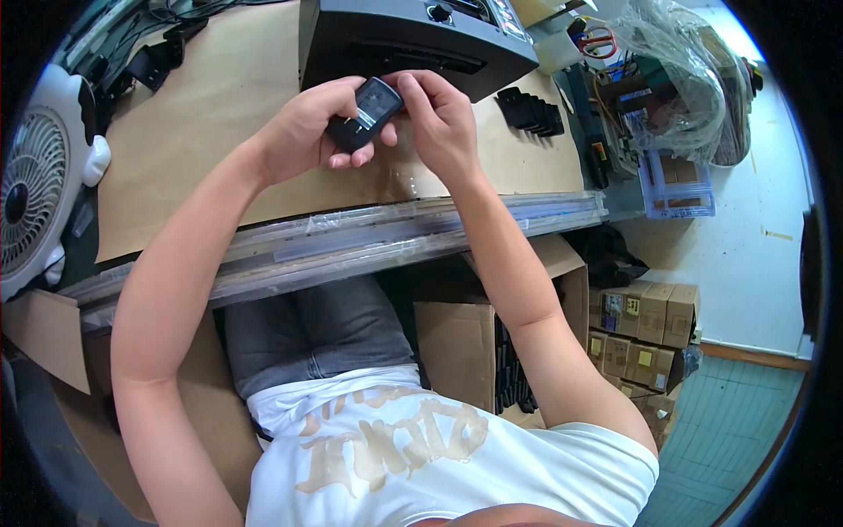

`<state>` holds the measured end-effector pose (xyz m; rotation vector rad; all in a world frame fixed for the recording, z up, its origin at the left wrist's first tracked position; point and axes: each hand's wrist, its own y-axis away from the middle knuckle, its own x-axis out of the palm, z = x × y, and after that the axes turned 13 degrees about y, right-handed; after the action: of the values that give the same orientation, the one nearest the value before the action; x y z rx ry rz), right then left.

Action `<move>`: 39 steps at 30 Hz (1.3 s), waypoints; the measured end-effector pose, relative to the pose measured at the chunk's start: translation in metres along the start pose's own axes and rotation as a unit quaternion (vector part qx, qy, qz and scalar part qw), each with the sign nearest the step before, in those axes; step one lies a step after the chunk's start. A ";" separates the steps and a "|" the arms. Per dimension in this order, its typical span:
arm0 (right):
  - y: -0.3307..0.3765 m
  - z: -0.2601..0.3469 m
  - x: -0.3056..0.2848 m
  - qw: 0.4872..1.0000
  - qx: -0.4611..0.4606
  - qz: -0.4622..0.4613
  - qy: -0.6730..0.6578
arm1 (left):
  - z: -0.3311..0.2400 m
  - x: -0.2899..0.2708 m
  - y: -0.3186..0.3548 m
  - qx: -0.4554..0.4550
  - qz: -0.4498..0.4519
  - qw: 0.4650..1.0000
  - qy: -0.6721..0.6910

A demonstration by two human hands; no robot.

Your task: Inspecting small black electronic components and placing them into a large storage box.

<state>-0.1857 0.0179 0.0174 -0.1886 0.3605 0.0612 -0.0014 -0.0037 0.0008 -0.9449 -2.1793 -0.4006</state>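
Key-fob shell (367, 112), black with a clear glossy face and a small silvery part at its lower edge, is held between both hands above the brown paper sheet (202, 132) covering the workbench, just in front of the dark grey machine (413, 39).

Largest items first. The brown paper sheet spans most of the bench top. The dark grey machine stands at the far edge, with knobs on its upper face. A white fan (39, 176) sits at the left end of the bench. An open cardboard box (465, 342) stands on the floor under the bench, beside the person's knees. A row of small black parts (531, 111) lies on the paper right of the machine.

Left hand (307, 132): fingers curled under and around the shell, thumb on top, gripping it firmly.

Right hand (439, 123): thumb and forefinger pressed against the shell's upper right end, pinching it; remaining fingers folded.
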 end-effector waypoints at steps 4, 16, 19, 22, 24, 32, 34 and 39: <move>0.001 -0.003 0.009 0.997 -0.059 -0.018 0.036 | 0.000 -0.004 -0.001 0.007 0.016 0.999 0.031; 0.000 -0.004 0.005 0.998 0.025 0.011 0.054 | 0.004 0.001 -0.002 0.020 -0.034 0.999 -0.007; -0.002 -0.002 -0.001 0.996 0.072 0.013 -0.053 | 0.002 0.001 -0.002 0.007 -0.033 0.999 -0.013; -0.004 0.000 -0.004 0.981 0.120 0.011 -0.152 | 0.000 0.000 -0.002 0.001 -0.023 1.000 -0.018; -0.004 -0.001 -0.001 0.999 -0.037 -0.031 -0.009 | 0.001 0.002 -0.002 0.000 -0.043 0.999 -0.017; 0.001 -0.001 -0.023 0.787 -0.423 -0.080 0.443 | -0.002 0.010 0.002 -0.027 -0.017 0.999 -0.002; 0.017 -0.001 -0.034 0.811 -0.385 -0.067 0.436 | -0.001 0.014 0.005 -0.059 0.000 0.998 -0.003; 0.068 -0.006 -0.074 0.870 -0.247 -0.051 0.423 | 0.005 0.021 0.005 -0.108 0.013 0.994 -0.031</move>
<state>-0.2637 0.0810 0.0265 -0.7539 1.2167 -0.0404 -0.0103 0.0128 0.0129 -1.1161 -2.2091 -0.6101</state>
